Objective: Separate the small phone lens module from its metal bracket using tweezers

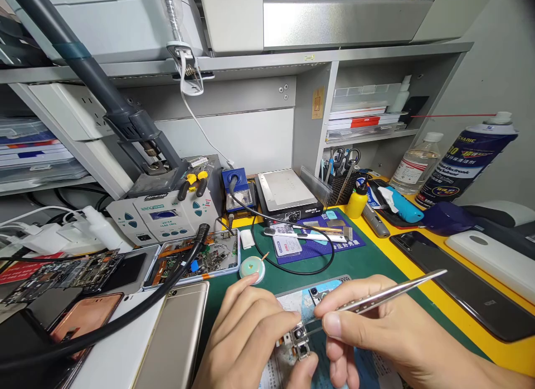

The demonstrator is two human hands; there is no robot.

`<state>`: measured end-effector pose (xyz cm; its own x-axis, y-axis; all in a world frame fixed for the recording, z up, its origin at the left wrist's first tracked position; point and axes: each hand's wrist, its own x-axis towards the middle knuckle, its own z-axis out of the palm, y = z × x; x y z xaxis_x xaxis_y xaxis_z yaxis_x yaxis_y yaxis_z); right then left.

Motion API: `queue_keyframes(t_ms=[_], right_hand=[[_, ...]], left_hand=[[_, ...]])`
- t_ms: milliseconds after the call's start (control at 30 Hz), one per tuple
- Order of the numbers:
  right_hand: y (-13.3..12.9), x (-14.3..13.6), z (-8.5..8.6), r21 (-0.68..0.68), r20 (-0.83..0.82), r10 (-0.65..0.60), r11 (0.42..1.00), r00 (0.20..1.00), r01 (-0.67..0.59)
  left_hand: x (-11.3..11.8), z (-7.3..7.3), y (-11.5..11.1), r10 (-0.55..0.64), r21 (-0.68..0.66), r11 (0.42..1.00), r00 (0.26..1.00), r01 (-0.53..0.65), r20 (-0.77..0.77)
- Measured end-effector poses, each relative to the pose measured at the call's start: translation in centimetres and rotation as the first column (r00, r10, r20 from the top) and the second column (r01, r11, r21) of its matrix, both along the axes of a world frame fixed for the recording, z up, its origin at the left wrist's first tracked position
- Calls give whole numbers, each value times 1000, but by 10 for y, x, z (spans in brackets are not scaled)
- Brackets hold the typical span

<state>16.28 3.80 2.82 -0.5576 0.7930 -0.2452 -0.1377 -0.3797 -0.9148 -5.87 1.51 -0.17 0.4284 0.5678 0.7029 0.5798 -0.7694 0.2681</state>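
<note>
My left hand (246, 339) is closed on a small phone camera module (299, 334), two lenses in a metal frame, pinched between finger and thumb. My right hand (376, 327) has a pair of metal tweezers (388, 298) lying across its fingers, the points toward the upper right. Thumb and forefinger also pinch a thin flat strip (314, 325) that reaches the edge of the module; its exact kind is unclear. Beneath both hands lies a printed blue-and-white sheet (288, 300). Just behind them rests a small dark part with a round lens (314, 295).
A round tin (252, 270) sits behind my left fingers. A parts tray (221, 249) and several phones (171, 327) lie to the left, crossed by a black hose (159, 305). At the back are a soldering station (167, 216) and hot plate (288, 194). A dark phone (460, 283) lies right.
</note>
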Motion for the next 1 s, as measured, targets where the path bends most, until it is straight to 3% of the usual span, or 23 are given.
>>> queue_keyframes(t_ms=[1000], right_hand=[[1,0,4,-19,13,-4,1000,1000,5]], left_hand=[[-1,2,1,13,24,1000,1000,-13,-21]])
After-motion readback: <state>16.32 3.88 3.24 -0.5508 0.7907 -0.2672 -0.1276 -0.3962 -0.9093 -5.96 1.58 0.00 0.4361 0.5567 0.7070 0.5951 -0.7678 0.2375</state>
